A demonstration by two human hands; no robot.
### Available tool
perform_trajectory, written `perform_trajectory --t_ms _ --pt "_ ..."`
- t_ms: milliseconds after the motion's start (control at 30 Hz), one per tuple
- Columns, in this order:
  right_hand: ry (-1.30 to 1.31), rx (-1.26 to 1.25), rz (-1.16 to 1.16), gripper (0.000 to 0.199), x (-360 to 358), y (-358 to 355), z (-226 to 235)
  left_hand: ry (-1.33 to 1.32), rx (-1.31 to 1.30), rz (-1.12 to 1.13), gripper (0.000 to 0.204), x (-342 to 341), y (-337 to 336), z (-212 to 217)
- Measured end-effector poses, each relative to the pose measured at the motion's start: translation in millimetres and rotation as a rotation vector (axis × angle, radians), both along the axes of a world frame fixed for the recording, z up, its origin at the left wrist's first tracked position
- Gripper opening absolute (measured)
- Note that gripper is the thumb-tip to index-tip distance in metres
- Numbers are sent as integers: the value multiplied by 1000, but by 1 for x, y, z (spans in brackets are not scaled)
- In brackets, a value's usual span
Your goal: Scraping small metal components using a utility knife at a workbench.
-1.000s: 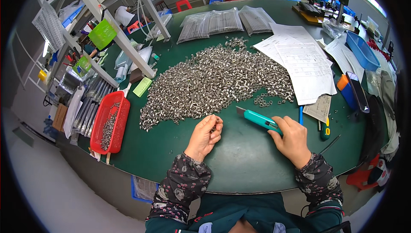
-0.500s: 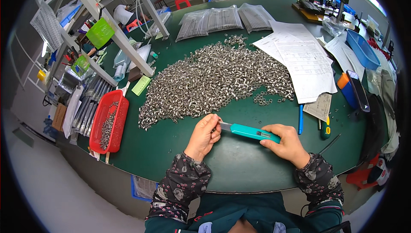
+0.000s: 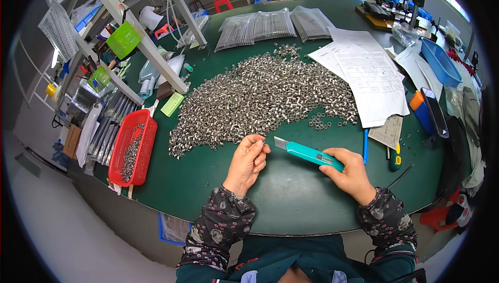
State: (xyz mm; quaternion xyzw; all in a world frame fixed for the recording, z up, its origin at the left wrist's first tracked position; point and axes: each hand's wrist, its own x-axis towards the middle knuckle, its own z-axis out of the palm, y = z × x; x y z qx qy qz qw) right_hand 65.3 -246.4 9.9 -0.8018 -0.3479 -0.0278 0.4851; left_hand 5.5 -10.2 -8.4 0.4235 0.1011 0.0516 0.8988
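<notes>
My right hand (image 3: 347, 171) is closed round the teal handle of a utility knife (image 3: 314, 155). Its bare blade points left and up, a short gap away from my left fingertips. With thumb and forefinger, my left hand (image 3: 246, 162) pinches a small metal ring (image 3: 265, 146), mostly hidden by the fingers. Just beyond both hands spreads a large pile of short silvery metal rings (image 3: 260, 96) on the green tabletop (image 3: 291, 205).
A red basket (image 3: 147, 145) at the left holds more rings. Papers (image 3: 371, 88), a blue pen (image 3: 365, 146), a phone (image 3: 434, 111) and a yellow-green handled tool (image 3: 396, 159) lie right. Bags of thin tubes (image 3: 260, 27) lie behind the pile; a shelf post (image 3: 138, 31) stands left.
The knife blade has moved away from my left fingertips, to the right and slightly up. My left hand has stayed nearly in place, its fingers still pinched.
</notes>
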Motion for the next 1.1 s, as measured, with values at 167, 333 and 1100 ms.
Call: perform_trajectory --t_ms 167,333,1100 --pt "29 -24 31 27 0 2 -2 13 14 -19 14 -1 3 -1" --pt "173 -64 59 27 0 0 2 41 80 -21 18 0 1 1" --pt "-216 38 -94 24 -5 2 5 64 190 7 17 -1 -3 5"
